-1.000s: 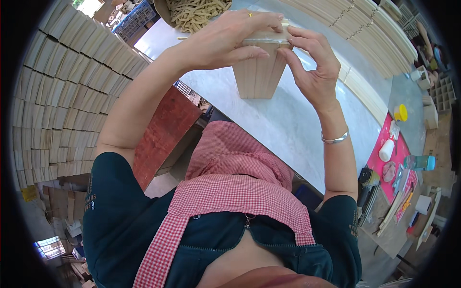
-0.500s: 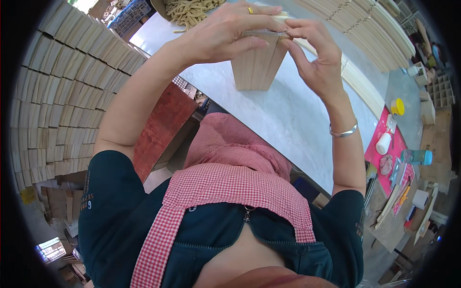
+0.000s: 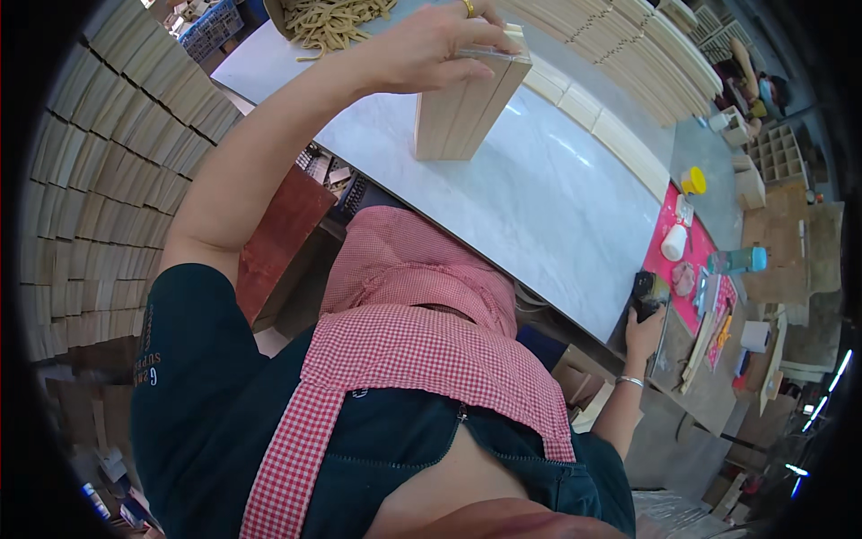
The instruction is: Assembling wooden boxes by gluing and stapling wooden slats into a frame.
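Observation:
My left hand (image 3: 429, 47) presses down on top of a bundle of pale wooden slats (image 3: 467, 106) that stands upright on the white marble-look table (image 3: 557, 207). A ring shows on one finger. My right hand (image 3: 643, 331), with a bracelet at the wrist, is down at the table's near right edge. Its fingers lie against a small black tool (image 3: 649, 289) beside a pink mat (image 3: 687, 269). Whether they grip the tool is not visible. A red checked apron covers my front.
Stacked wooden slats (image 3: 99, 171) wall the left side. A box of small wooden sticks (image 3: 337, 18) sits at the table's far end, with rows of pale wooden pieces (image 3: 628, 45) behind. A white bottle (image 3: 673, 241), yellow cup (image 3: 693, 182) and teal bottle (image 3: 741, 260) stand near the mat.
My right hand has left the slat bundle and dropped to the black tool at the table's right edge. My left hand stays on top of the bundle.

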`<action>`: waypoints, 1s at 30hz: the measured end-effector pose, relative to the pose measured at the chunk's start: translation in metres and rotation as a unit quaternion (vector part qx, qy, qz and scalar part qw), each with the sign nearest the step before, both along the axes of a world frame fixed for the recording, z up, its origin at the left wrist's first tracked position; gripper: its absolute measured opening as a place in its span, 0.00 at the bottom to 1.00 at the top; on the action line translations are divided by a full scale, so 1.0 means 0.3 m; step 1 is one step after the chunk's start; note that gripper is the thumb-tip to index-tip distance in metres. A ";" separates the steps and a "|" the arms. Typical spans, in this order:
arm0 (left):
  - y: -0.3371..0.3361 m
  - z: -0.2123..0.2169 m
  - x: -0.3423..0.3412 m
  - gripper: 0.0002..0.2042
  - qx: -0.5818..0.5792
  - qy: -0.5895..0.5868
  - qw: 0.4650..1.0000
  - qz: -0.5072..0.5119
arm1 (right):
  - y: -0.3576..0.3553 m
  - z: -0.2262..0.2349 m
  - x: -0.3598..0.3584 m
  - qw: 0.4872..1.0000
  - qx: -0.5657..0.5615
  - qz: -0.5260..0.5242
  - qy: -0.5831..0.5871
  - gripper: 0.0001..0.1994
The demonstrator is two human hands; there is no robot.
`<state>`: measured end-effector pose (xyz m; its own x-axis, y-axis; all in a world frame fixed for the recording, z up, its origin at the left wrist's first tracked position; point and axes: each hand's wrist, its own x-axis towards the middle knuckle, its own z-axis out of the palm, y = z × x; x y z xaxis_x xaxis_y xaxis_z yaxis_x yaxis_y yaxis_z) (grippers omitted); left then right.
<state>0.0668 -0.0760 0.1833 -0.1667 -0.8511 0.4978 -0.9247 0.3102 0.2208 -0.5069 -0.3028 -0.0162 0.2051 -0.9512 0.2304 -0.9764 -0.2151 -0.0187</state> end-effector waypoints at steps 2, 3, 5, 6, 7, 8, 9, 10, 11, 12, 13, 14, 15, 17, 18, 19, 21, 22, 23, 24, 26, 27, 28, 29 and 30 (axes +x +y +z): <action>0.003 -0.004 0.009 0.19 -0.005 0.002 1.000 -0.007 | -0.019 -0.004 -0.025 0.999 0.015 0.009 -0.047 0.29; 0.002 -0.005 0.011 0.19 -0.014 -0.004 1.000 -0.009 | -0.045 0.001 -0.031 0.998 0.044 -0.008 -0.040 0.28; -0.008 -0.004 0.005 0.19 -0.031 -0.017 0.999 -0.016 | -0.091 0.028 -0.033 0.994 0.100 -0.046 -0.025 0.26; -0.009 -0.005 0.002 0.18 -0.040 -0.023 0.999 -0.020 | -0.106 0.039 -0.034 0.989 0.128 -0.066 -0.019 0.25; -0.002 -0.009 -0.001 0.18 -0.044 -0.021 0.999 -0.019 | -0.114 0.078 -0.007 0.988 0.136 -0.075 -0.021 0.23; 0.006 -0.010 -0.002 0.18 -0.047 0.004 0.999 -0.016 | -0.117 0.136 0.028 0.986 0.144 -0.085 -0.026 0.22; 0.009 -0.014 -0.008 0.18 -0.049 0.030 0.998 -0.018 | -0.113 0.185 0.044 0.986 0.140 -0.091 -0.025 0.22; 0.011 -0.017 -0.012 0.18 -0.051 0.055 0.997 -0.021 | -0.108 0.238 0.059 0.985 0.153 -0.047 -0.058 0.21; 0.006 -0.015 -0.013 0.18 -0.054 0.080 0.995 -0.024 | -0.110 0.308 0.083 0.982 0.164 -0.001 -0.091 0.21; 0.005 -0.017 -0.007 0.18 -0.055 0.081 0.995 -0.023 | -0.058 0.405 0.168 0.982 0.137 0.071 -0.109 0.20; 0.004 -0.022 -0.002 0.17 -0.049 0.063 0.997 -0.016 | 0.027 0.503 0.281 0.975 0.112 0.144 -0.127 0.20; 0.000 -0.023 0.007 0.17 -0.044 0.044 0.998 -0.012 | 0.086 0.595 0.376 0.969 0.086 0.188 -0.136 0.17; -0.001 -0.025 0.016 0.17 -0.039 0.026 0.999 -0.007 | 0.095 0.653 0.434 0.952 0.100 0.241 -0.158 0.16; -0.007 -0.024 0.019 0.17 -0.033 0.007 0.999 -0.006 | 0.099 0.766 0.558 0.904 0.117 0.363 -0.193 0.16; -0.008 -0.021 0.018 0.17 -0.022 0.014 1.000 -0.006 | 0.101 0.826 0.632 0.869 0.119 0.434 -0.205 0.16; -0.011 -0.018 0.015 0.17 -0.011 0.021 1.000 -0.005 | 0.101 0.878 0.694 0.853 0.051 0.484 -0.185 0.19; -0.012 -0.017 0.012 0.16 0.013 0.035 0.999 0.000 | 0.121 0.973 0.821 0.843 0.035 0.512 -0.163 0.25; -0.007 -0.019 0.012 0.16 0.014 0.036 0.999 0.003 | 0.136 1.013 0.877 0.840 0.040 0.518 -0.157 0.27; -0.006 -0.021 0.010 0.16 0.003 0.030 1.000 0.000 | 0.143 1.045 0.923 0.838 0.046 0.523 -0.150 0.28; -0.010 -0.025 0.011 0.16 -0.008 0.024 1.000 -0.003 | 0.130 1.062 0.968 0.836 0.048 0.525 -0.150 0.28; -0.009 -0.027 0.020 0.16 -0.030 0.010 0.999 -0.009 | 0.115 1.089 1.037 0.774 0.041 0.612 -0.157 0.28; -0.015 -0.027 0.019 0.16 -0.030 0.011 0.999 -0.014 | 0.145 1.116 1.051 0.777 0.040 0.609 -0.156 0.28; -0.022 -0.027 0.018 0.16 -0.040 0.012 0.999 -0.021 | 0.185 1.145 1.072 0.818 0.069 0.558 -0.122 0.28; -0.020 -0.028 0.020 0.16 -0.047 0.013 0.999 -0.021 | 0.225 1.168 1.108 0.850 0.101 0.510 -0.088 0.28; -0.014 -0.030 0.020 0.16 -0.056 0.015 0.998 -0.021 | 0.260 1.186 1.140 0.877 0.132 0.459 -0.052 0.28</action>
